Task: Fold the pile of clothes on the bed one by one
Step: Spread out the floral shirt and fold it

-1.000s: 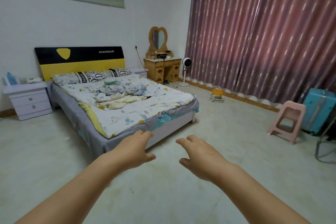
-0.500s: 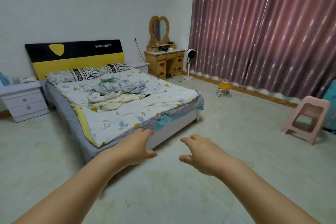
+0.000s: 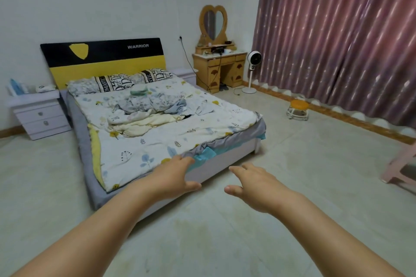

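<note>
Both arms stretched forward over the pale tiled floor, palms down. Left hand: fingers relaxed, loosely together, thumb out to the side, holding nothing; in the head view it overlaps the near foot corner of the bed, contact can't be confirmed. Right hand: fingers slightly spread and relaxed, thumb apart, holding nothing, over the floor just right of the bed corner.

Low bed with black-and-yellow headboard marked "WARRIOR" sits ahead-left, covered by a white leaf-print quilt over a grey sheet. Pile of crumpled clothes, pale blue, white and cream, lies unfolded mid-bed, nearer the pillows than the foot, well apart from both hands. Small folded green-and-white item sits just behind the pile, in front of the black-and-white lettered pillows.

Around it: white two-drawer nightstand left of the headboard, wooden dressing table with heart-shaped mirror at the far wall, white standing fan beside it, small round orange-topped stool near the pink-maroon striped curtains, pink plastic stool at the right edge, partly cut off.
</note>
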A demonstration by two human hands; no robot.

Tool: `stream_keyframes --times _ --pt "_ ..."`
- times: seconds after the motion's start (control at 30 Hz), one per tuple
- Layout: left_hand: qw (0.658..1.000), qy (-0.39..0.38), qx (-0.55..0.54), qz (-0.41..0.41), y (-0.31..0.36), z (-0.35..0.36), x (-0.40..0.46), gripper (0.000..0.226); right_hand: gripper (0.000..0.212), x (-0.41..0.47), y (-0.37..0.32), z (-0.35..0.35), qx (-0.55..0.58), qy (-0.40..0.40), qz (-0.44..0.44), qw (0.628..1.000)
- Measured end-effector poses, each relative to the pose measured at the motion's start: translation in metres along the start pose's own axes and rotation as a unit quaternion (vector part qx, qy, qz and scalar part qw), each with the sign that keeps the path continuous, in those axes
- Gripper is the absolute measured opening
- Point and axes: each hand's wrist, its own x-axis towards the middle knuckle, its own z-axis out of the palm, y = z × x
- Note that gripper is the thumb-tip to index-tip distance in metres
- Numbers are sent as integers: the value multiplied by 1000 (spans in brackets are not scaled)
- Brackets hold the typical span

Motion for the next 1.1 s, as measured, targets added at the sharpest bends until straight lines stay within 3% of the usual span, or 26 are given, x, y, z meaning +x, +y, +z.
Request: stream_keyframes --times 0.5,0.77,1.1 --pt "998 14 -25 -56 -61 -48 213 70 60 220 31 -57 11 5 -65 998" --pt "996 9 -25 -80 -63 -54 312 68 43 324 74 -89 -29 -21 -91 995" --pt "990 25 -55 -125 -30 -60 451 68 58 457 167 -140 -44 -36 -135 989"
